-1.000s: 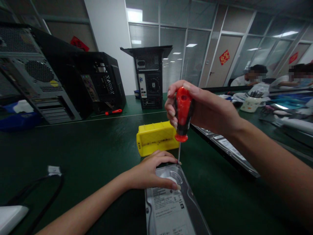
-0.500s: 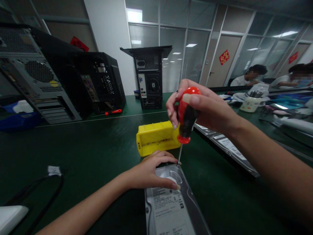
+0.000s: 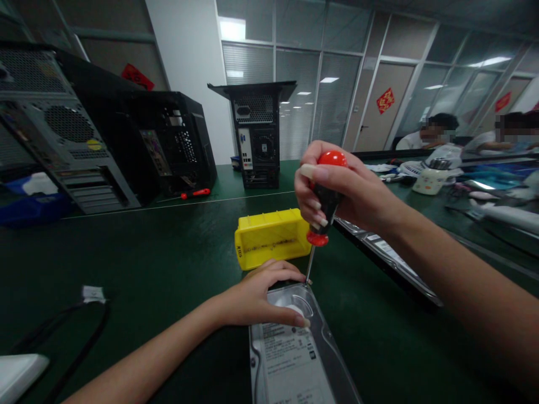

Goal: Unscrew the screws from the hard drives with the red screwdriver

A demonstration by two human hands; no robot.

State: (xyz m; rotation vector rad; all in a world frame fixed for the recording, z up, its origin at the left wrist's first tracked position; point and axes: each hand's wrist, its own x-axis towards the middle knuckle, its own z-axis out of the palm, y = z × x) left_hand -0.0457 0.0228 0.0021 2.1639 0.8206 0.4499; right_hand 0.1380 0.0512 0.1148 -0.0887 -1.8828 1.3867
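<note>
A printed white label is borne by the hard drive, which is laid on the green table at the near middle; its lines of small print are too blurred to be read, and no brand can be made out. A short black marking is seen on the left end of the yellow bin, just beyond the drive, but it cannot be read with certainty. Characters on the red diamond-shaped sign, hung on the door at the far right, cannot be read either.

The screwdriver is held upright, slightly tilted, by the right hand: its red-and-black handle is wrapped by closed fingers, with the thumb laid across it near the top. Its tip is set at the drive's far right corner. The drive is held by the left hand, with the thumb laid over the label's far end, spread well apart from the fingers, which are curved along the far edge. The index fingertip is placed just beside the screwdriver's tip.
</note>
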